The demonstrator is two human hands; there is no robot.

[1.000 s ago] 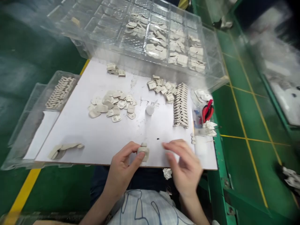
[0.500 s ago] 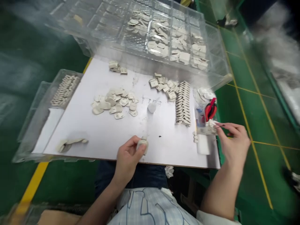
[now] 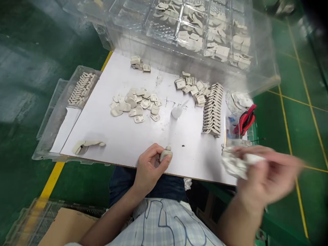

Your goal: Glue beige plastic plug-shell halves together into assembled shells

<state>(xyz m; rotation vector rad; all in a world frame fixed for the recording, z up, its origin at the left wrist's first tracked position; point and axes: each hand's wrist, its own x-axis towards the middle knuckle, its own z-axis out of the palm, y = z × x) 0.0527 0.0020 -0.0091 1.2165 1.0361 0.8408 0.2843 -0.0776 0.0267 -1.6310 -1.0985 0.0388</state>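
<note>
Left grip [image 3: 151,168]: thumb and fingertips pinched on one small beige piece [image 3: 166,155]. It sits at the near edge of the bench [image 3: 120,136], just above the white top.

Right grip [image 3: 266,177]: off the bench's right corner and smeared by motion. The fingers look curled round one white wad [image 3: 234,164]. I can't tell the finer hold.

Count on the white top:
- One loose heap [image 3: 135,104] of beige pieces at centre. Upward of a dozen, overlapping, so I can't count them exactly.
- One long row [image 3: 212,109] of pieces standing on edge at right, packed too tight to count.
- One small scatter [image 3: 191,87] just beside the row's far end.
- One short stack [image 3: 138,63] at the far edge.
- One flat cluster [image 3: 85,146] alone at near left, two or three pieces.
- One small white bottle [image 3: 177,111] between heap and row, tip tilted.

Off the top:
- One clear side tray [image 3: 55,112] on the left, holding one more row [image 3: 82,89] of pieces.
- One clear compartment tray [image 3: 266,68] across the far side, with several cells holding pieces.
- One pair of red-handled cutters [image 3: 245,119], standing in a clear cup by the right edge.
</note>
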